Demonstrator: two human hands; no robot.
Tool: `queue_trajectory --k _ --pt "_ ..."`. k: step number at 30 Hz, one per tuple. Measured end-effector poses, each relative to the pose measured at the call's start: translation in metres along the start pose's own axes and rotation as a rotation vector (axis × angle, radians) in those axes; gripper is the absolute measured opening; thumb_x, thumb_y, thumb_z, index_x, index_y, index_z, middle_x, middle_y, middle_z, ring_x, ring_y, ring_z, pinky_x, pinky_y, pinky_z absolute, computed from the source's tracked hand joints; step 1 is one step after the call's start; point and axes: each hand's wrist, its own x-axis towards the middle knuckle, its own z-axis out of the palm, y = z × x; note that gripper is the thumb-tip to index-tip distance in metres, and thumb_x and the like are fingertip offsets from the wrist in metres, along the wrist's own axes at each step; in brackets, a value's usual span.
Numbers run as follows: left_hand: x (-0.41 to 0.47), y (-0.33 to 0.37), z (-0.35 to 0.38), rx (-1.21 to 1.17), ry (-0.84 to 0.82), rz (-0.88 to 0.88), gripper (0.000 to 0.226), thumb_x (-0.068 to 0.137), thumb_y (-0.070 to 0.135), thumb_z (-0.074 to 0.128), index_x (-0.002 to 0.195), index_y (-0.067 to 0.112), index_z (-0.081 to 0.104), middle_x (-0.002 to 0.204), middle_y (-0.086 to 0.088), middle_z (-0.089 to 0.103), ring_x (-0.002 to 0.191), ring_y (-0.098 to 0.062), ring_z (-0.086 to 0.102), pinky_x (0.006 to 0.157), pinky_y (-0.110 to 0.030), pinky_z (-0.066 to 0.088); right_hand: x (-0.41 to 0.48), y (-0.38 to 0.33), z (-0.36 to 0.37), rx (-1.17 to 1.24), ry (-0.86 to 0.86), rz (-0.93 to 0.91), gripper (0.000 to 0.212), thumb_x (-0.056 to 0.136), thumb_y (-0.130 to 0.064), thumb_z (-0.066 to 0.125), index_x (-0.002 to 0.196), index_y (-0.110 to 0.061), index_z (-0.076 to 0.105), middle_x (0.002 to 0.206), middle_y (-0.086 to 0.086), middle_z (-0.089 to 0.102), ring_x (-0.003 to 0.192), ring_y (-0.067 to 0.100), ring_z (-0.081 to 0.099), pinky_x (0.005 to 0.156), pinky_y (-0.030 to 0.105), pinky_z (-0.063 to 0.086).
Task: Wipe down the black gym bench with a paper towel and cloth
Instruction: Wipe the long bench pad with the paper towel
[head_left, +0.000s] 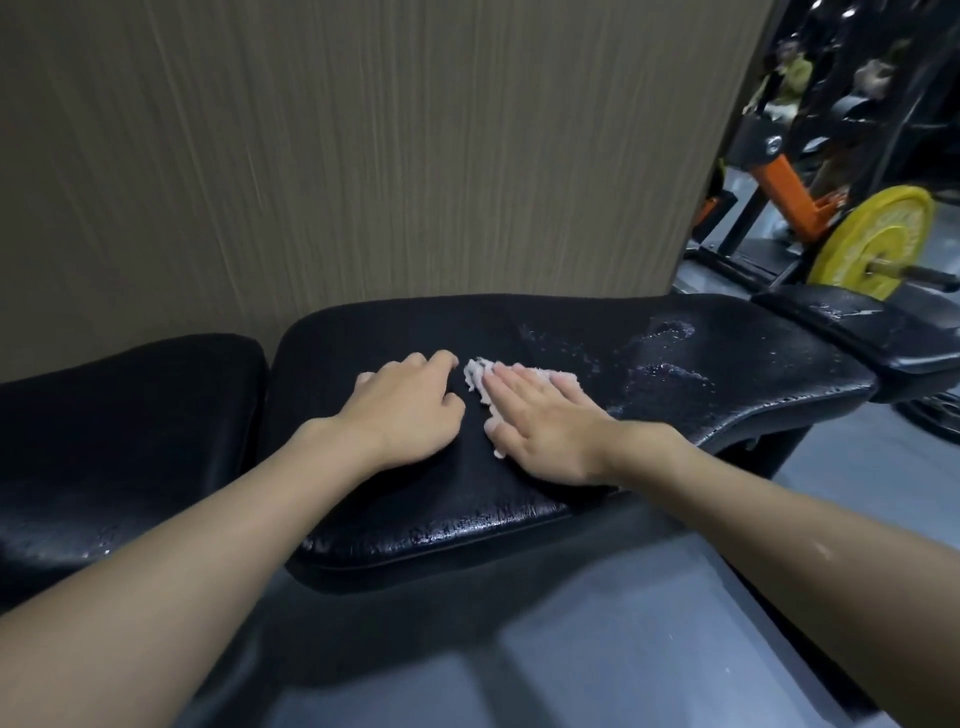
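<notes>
Left grip (410, 410) loosely curled, palm down; right grip (540, 423) flat, palm down, just beside it.

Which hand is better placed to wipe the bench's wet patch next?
Right hand: flat on the white paper towel, beside the wet patch on the black padded bench; left hand rests bare.

Ahead of you stands a brown wood-grain wall panel (363, 156); off to your right a yellow weight plate (878, 239) sits on a barbell (914, 273), beside an orange-and-black machine frame (789, 192); grey floor (623, 649) below you.
</notes>
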Motion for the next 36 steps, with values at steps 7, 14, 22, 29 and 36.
queue_trajectory --k 7,14,22,29,36 --pt "-0.001 0.015 0.015 0.16 -0.064 -0.041 0.065 0.091 0.064 0.033 0.144 0.027 0.038 0.146 -0.013 0.037 0.141 -0.028 0.028 0.114 -0.054 0.022 0.086 0.038 -0.02 0.028 0.025 0.034 0.058 0.104 -0.042 0.02 0.158 -0.023 0.01 0.166 -0.001 0.006 0.152 0.017 -0.001 0.12 0.043 -0.003" --pt "0.0 0.022 0.016 0.157 -0.108 -0.094 0.074 0.089 0.07 0.031 0.15 0.03 0.026 0.155 -0.013 0.024 0.149 -0.026 0.01 0.118 -0.057 0.011 0.166 0.071 -0.031 -0.031 0.038 0.054 0.06 0.099 -0.047 0.017 0.156 -0.027 0.016 0.162 -0.007 0.019 0.151 0.016 0.011 0.118 0.048 0.009" --pt "0.003 0.026 0.017 0.17 -0.14 -0.132 0.074 0.09 0.069 0.029 0.152 0.03 0.02 0.157 -0.013 0.018 0.15 -0.027 0.004 0.117 -0.059 0.008 0.174 0.074 -0.033 -0.017 0.03 0.099 0.062 0.099 -0.048 0.016 0.156 -0.025 0.015 0.165 -0.007 0.012 0.152 0.019 0.005 0.118 0.049 0.007" --pt "0.002 0.024 0.017 0.176 -0.139 -0.131 0.076 0.09 0.07 0.028 0.153 0.03 0.02 0.158 -0.015 0.018 0.15 -0.028 0.006 0.117 -0.06 0.008 0.098 0.056 -0.017 -0.003 0.028 0.034 0.06 0.099 -0.047 0.021 0.154 -0.025 0.017 0.164 -0.007 0.009 0.152 0.019 0.001 0.117 0.054 0.005" --pt "-0.001 0.03 0.013 0.166 -0.134 -0.135 0.074 0.09 0.068 0.032 0.152 0.029 0.024 0.157 -0.016 0.02 0.148 -0.031 0.013 0.116 -0.059 0.012 -0.023 0.037 -0.004 -0.051 0.023 -0.082 0.061 0.103 -0.048 0.012 0.158 -0.025 -0.001 0.167 -0.007 -0.004 0.152 0.016 -0.006 0.121 0.047 0.0"
